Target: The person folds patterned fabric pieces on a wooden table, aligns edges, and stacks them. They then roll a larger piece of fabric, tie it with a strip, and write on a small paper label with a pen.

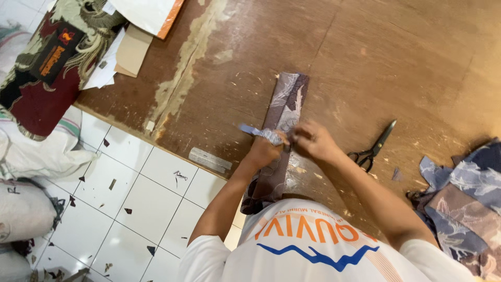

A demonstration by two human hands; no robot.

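Hands meet over a long folded strip of brown patterned fabric (282,122) lying lengthwise on the worn wooden table (365,57), its near end hanging over the edge. The left hand (265,150) is closed, pinching a small blue-grey cloth piece (257,132) against the strip. The right hand (313,142) presses down on the fabric just beside it, fingers curled. Black scissors (374,147) lie near the right forearm, and a pile of blue and brown fabric scraps (462,201) sits further right.
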